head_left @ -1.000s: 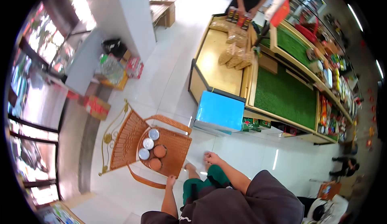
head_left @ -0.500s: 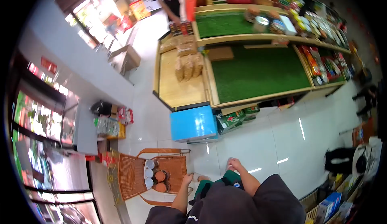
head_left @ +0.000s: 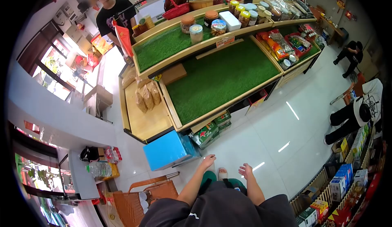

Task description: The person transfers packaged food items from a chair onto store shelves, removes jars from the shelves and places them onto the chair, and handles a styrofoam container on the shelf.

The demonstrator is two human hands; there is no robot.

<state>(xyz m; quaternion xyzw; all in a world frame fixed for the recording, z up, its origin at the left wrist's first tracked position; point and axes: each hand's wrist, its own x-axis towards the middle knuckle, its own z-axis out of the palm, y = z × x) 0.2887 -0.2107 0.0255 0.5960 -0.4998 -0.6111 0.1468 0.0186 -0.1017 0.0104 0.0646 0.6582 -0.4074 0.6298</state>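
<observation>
My left hand (head_left: 209,160) hangs in the air in front of my body, its fingers loosely bent and holding nothing that I can see. It is nearest to the blue box (head_left: 167,151) on the floor and the green cartons (head_left: 207,134) beside it. To its right, my right hand (head_left: 246,170) is held over the tiled floor with its fingers spread and nothing in them. Ahead stands a wooden display stand lined with green turf (head_left: 220,82). Jars with lids (head_left: 196,34) stand on its upper tier, and bags of brown food (head_left: 148,96) lie on the side shelf.
A woven chair (head_left: 122,204) holding jars is at my lower left. A person in black (head_left: 116,16) stands behind the display stand. Others are at the right, near shelves of boxed goods (head_left: 341,182). Red and wicker baskets (head_left: 177,8) sit at the back.
My view has turned and I have come nearer to the display stand. Both forearms have swung forward, and the fingers of my right hand have spread. The woven chair is now partly behind my left arm.
</observation>
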